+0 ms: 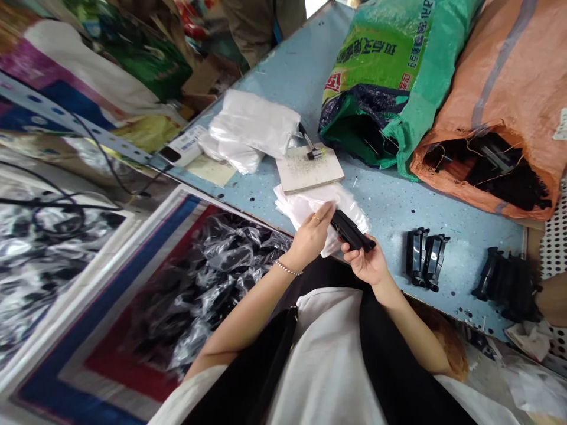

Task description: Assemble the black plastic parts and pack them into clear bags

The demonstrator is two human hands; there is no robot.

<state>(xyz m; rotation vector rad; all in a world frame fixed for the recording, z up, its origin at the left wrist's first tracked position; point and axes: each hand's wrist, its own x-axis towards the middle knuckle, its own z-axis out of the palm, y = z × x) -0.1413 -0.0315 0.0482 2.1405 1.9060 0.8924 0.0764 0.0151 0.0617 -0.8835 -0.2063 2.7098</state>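
Note:
My right hand (368, 262) is closed around the lower end of a long black plastic part (351, 229), which tilts up and to the left. The fingers of my left hand (312, 233) are pressed together at the part's upper left end. Whatever lies between those fingertips is hidden. Directly beneath both hands, thin white plastic bags (354, 206) lie spread on the blue table. Two similar black parts (425, 257) rest side by side to the right of my right hand.
Beyond the bags lie a beige board (310, 171), a small tool (313, 152) and stacked clear bags (254, 121). Green (398, 77) and orange sacks (509, 88) hold black parts. More parts (509, 283) sit at right. Bagged black pieces (221, 260) fill a container at left.

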